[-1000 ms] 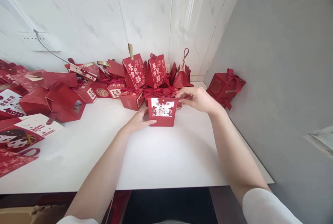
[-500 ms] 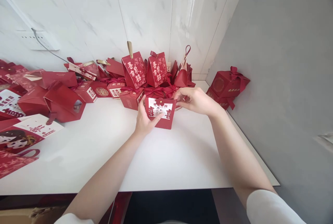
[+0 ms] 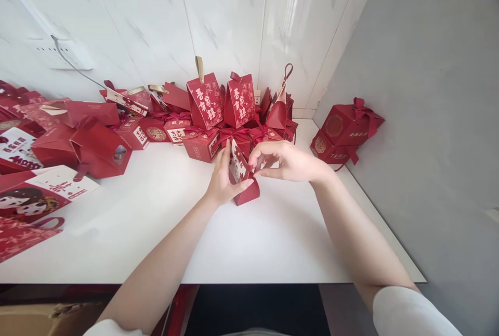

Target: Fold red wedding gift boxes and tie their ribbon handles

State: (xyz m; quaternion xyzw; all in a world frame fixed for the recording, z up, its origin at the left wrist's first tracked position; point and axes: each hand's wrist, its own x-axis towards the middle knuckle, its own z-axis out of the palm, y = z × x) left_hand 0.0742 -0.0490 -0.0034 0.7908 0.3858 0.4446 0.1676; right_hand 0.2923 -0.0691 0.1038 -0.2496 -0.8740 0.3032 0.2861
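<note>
One small red gift box [image 3: 247,190], upright on the white table [image 3: 234,242], in front of the row of boxes. Left hand [image 3: 226,177] — thumb across its printed front, fingers mostly hidden behind. Right hand [image 3: 275,162] — thumb and index finger nearly closed, pinching its upper edge; the contact is partly covered. Front print: turned aside, unreadable. Two peaked boxes [image 3: 205,102] [image 3: 239,101] behind, lettered 吾有家囍. Flat-sided box [image 3: 176,132], marked 囍. Picture-printed box [image 3: 35,195], cut off at left.
</note>
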